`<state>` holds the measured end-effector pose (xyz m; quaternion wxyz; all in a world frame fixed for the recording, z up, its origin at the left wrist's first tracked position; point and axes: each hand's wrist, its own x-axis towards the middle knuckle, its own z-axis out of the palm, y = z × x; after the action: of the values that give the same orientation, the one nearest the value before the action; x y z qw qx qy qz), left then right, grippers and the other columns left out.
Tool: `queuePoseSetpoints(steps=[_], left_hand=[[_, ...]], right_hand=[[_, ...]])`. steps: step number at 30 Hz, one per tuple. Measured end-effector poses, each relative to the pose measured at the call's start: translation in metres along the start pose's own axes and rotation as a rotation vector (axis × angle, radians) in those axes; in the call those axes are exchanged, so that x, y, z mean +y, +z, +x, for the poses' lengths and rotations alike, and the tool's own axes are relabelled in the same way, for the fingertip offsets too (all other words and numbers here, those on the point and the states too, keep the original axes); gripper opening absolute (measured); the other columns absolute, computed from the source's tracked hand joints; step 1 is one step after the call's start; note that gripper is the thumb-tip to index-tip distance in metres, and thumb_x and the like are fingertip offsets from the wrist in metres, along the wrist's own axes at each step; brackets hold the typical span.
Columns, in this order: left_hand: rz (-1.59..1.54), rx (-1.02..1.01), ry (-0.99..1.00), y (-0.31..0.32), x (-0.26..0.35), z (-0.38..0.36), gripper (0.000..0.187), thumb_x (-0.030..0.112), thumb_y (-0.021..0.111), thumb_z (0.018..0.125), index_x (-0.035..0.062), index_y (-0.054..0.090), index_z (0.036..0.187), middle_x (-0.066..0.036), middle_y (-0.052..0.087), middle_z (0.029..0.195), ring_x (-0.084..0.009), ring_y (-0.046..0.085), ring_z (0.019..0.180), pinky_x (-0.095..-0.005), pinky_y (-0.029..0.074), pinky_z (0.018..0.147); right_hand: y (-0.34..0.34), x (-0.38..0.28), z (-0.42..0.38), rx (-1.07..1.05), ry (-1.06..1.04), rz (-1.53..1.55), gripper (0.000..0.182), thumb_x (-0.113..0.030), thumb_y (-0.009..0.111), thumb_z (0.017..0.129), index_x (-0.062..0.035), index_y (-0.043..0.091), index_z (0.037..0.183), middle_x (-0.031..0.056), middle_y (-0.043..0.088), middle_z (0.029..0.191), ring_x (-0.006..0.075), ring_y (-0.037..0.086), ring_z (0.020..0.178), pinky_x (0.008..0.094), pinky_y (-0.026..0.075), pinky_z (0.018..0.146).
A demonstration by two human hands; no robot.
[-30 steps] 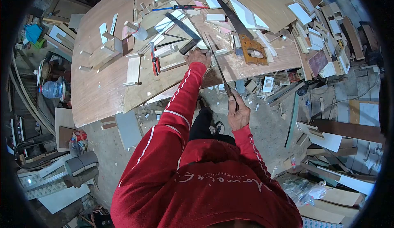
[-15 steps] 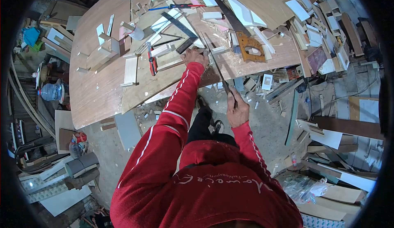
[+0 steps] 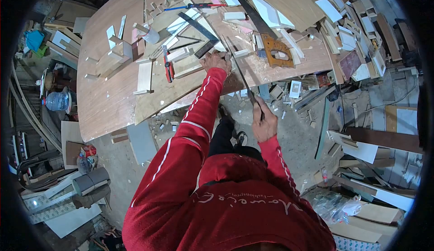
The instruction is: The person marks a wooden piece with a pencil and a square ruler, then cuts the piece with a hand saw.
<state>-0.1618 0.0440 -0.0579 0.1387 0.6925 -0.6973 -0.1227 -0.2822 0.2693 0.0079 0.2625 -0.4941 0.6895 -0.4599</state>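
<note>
My right hand point(image 3: 266, 124) is wrapped around the dark handle of a saw point(image 3: 241, 73), whose long thin blade shows almost edge-on and slants up to the left over the table edge. My left hand point(image 3: 215, 62) is closed and bears down on a light wood strip point(image 3: 189, 70) by the front edge, right beside the blade. Its fingertips are partly hidden. Just above that hand lies a try square point(image 3: 201, 31) with a dark blade. A second handsaw point(image 3: 276, 52) with a wooden handle rests to the right.
On the wooden table point(image 3: 106, 115) are a red-and-black tool point(image 3: 167, 68), a white cup point(image 3: 150, 35), a small wooden frame piece point(image 3: 120, 54) and a blue-and-red tool point(image 3: 194, 7). Offcuts point(image 3: 346, 40) are heaped at the right. Scraps litter the floor below.
My right hand has drawn the saw slightly back, down and to the right. My left hand stays at the table edge, nearly unmoved.
</note>
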Motion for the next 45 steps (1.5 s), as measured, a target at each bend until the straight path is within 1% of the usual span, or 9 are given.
queuePoseSetpoints(steps=[9, 12, 14, 20, 26, 29, 39, 41, 45], left_hand=[[-0.002, 0.076, -0.014, 0.01, -0.002, -0.005, 0.031, 0.046, 0.055, 0.083, 0.0247, 0.073, 0.098, -0.002, 0.063, 0.114, -0.0294, 0.051, 0.11, -0.0527, 0.034, 0.09], [-0.038, 0.046, 0.097, 0.0, -0.002, -0.007, 0.028, 0.042, 0.055, 0.084, 0.0219, 0.071, 0.096, -0.005, 0.062, 0.113, -0.0287, 0.051, 0.108, -0.0522, 0.035, 0.09], [0.01, 0.08, 0.159, 0.002, -0.008, -0.012, 0.028, 0.042, 0.056, 0.083, 0.022, 0.07, 0.098, -0.005, 0.061, 0.114, -0.0279, 0.05, 0.109, -0.0515, 0.035, 0.09], [0.002, 0.114, 0.25, -0.001, -0.01, -0.017, 0.03, 0.025, 0.068, 0.073, 0.0209, 0.067, 0.102, -0.006, 0.057, 0.11, -0.0268, 0.049, 0.107, -0.0487, 0.034, 0.088], [0.013, 0.203, 0.277, 0.005, -0.01, -0.02, 0.028, 0.017, 0.068, 0.07, 0.0198, 0.066, 0.098, -0.005, 0.055, 0.102, -0.0272, 0.049, 0.101, -0.0469, 0.034, 0.082], [0.075, 0.228, 0.29, 0.01, -0.01, -0.02, 0.026, 0.018, 0.068, 0.07, 0.0193, 0.066, 0.096, -0.006, 0.053, 0.099, -0.0268, 0.049, 0.098, -0.0455, 0.033, 0.08], [0.108, 0.226, 0.328, 0.008, -0.012, -0.018, 0.026, 0.022, 0.067, 0.072, 0.019, 0.064, 0.098, -0.006, 0.052, 0.098, -0.0256, 0.049, 0.097, -0.0441, 0.033, 0.079], [0.118, 0.22, 0.337, 0.009, -0.012, -0.018, 0.027, 0.021, 0.065, 0.073, 0.0187, 0.064, 0.1, -0.005, 0.052, 0.097, -0.0251, 0.049, 0.097, -0.0439, 0.033, 0.079], [0.116, 0.23, 0.331, 0.012, -0.012, -0.016, 0.02, 0.022, 0.064, 0.074, 0.0186, 0.064, 0.094, -0.004, 0.054, 0.098, -0.0241, 0.048, 0.099, -0.0433, 0.033, 0.081]], right_hand=[[0.009, -0.004, 0.013, 0.038, -0.076, -0.013, 0.027, -0.016, 0.053, 0.095, -0.0055, 0.061, 0.118, 0.0129, 0.06, 0.07, 0.0091, 0.054, 0.062, 0.0267, 0.047, 0.059], [0.016, -0.001, 0.02, -0.061, 0.035, -0.051, 0.028, -0.015, 0.053, 0.094, -0.0054, 0.061, 0.119, 0.0142, 0.062, 0.072, 0.0114, 0.057, 0.062, 0.0279, 0.048, 0.061], [0.015, -0.005, 0.02, -0.004, 0.022, -0.057, 0.03, -0.014, 0.053, 0.092, -0.0057, 0.059, 0.12, 0.021, 0.067, 0.087, 0.0281, 0.07, 0.077, 0.0351, 0.051, 0.065], [0.011, 0.008, 0.026, 0.047, -0.163, 0.027, 0.032, -0.018, 0.052, 0.093, -0.0075, 0.059, 0.122, 0.0221, 0.066, 0.098, 0.0337, 0.069, 0.086, 0.0367, 0.052, 0.069], [0.0, -0.001, 0.018, 0.002, -0.115, 0.015, 0.033, -0.018, 0.052, 0.093, -0.0083, 0.058, 0.124, 0.0231, 0.066, 0.098, 0.0359, 0.068, 0.087, 0.0376, 0.052, 0.069], [-0.006, -0.016, 0.015, -0.079, 0.038, -0.032, 0.03, -0.011, 0.05, 0.094, -0.0026, 0.059, 0.121, 0.0183, 0.067, 0.106, 0.0257, 0.067, 0.096, 0.0312, 0.051, 0.08], [0.012, -0.002, 0.027, -0.004, 0.003, 0.033, 0.027, -0.01, 0.052, 0.094, -0.001, 0.06, 0.118, 0.0174, 0.068, 0.103, 0.0197, 0.066, 0.091, 0.0298, 0.05, 0.079], [0.01, -0.002, 0.027, 0.179, -0.2, 0.052, 0.027, -0.013, 0.054, 0.092, -0.0042, 0.06, 0.117, 0.0181, 0.068, 0.092, 0.0198, 0.068, 0.078, 0.0305, 0.051, 0.067], [-0.006, -0.003, 0.019, 0.145, -0.118, 0.067, 0.027, -0.012, 0.055, 0.092, -0.0029, 0.061, 0.116, 0.0174, 0.069, 0.094, 0.0168, 0.068, 0.075, 0.0289, 0.051, 0.065]])
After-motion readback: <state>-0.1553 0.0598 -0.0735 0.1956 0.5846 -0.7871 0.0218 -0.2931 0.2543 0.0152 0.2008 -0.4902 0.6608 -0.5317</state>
